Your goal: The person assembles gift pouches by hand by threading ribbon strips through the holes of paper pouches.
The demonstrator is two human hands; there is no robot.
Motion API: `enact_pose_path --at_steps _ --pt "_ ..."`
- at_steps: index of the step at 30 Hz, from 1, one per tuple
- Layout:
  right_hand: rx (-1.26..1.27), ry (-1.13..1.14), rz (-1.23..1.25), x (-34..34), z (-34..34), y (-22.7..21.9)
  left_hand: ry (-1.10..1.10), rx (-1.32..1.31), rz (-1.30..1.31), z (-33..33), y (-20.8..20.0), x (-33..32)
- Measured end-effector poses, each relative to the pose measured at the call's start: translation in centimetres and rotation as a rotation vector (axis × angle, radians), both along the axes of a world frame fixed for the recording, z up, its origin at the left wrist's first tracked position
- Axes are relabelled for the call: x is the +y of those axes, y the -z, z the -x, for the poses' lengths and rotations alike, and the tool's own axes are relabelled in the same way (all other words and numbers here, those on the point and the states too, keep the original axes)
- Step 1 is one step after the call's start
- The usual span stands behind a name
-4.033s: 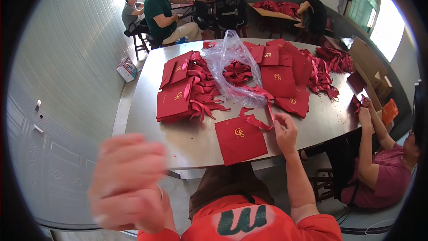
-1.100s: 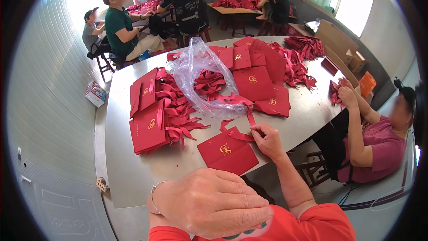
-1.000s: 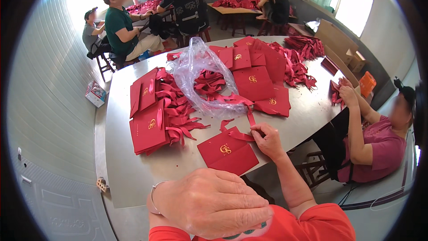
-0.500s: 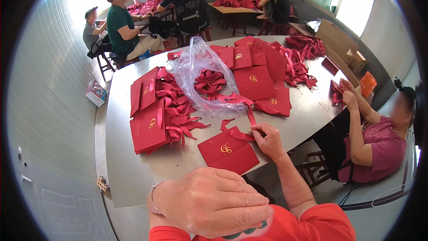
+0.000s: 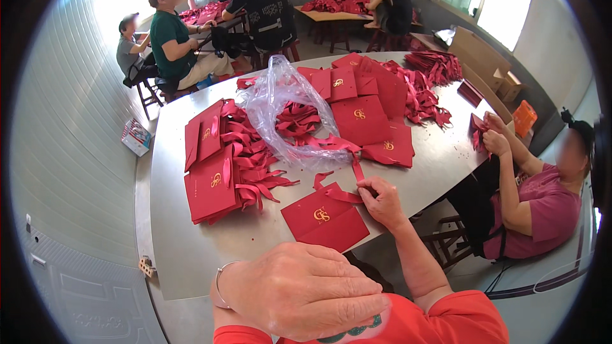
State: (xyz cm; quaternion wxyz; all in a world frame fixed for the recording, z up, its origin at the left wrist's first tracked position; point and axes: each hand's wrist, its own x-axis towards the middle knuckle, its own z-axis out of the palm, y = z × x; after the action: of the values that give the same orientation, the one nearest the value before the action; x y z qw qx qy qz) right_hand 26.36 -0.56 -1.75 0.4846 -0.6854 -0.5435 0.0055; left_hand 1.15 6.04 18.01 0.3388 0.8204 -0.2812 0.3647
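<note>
Close in front of my red shirt, my left hand is held with its back up and its fingers stretched out flat, pointing right. Its palm is hidden. Just beyond it a flat red paper bag with a gold emblem lies near the table's front edge. At that bag's right corner my right hand pinches a red ribbon between thumb and fingers. One ribbon handle crosses the bag's upper edge beside this hand.
A stack of red bags with ribbons sits on the left of the metal table. Clear plastic holding ribbons lies mid-table, beside more bags. On the right a co-worker handles a red bag. Several people sit at tables behind.
The view has shifted very slightly. Both my hands keep the same pose, and the bag and ribbon stay in place.
</note>
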Motion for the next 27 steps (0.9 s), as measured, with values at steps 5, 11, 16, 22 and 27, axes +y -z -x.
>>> enact_pose_path --at_steps 5,11,16,22,27 --pt "0.004 0.008 0.013 -0.08 0.14 -0.24 -0.008 0.002 -0.013 0.04 -0.11 -0.02" --pt "0.014 0.013 0.007 0.12 0.27 -0.08 -0.017 0.005 -0.007 0.25 -0.24 0.07" --pt "-0.002 -0.008 -0.021 0.11 0.24 0.07 -0.023 -0.006 0.016 0.44 0.23 0.13" --pt "-0.025 -0.010 -0.050 0.18 0.24 -0.01 0.008 0.032 -0.011 0.64 0.25 0.27" --pt "0.063 0.001 0.035 -0.07 0.54 -0.58 0.009 0.026 -0.036 0.66 -0.34 0.45"
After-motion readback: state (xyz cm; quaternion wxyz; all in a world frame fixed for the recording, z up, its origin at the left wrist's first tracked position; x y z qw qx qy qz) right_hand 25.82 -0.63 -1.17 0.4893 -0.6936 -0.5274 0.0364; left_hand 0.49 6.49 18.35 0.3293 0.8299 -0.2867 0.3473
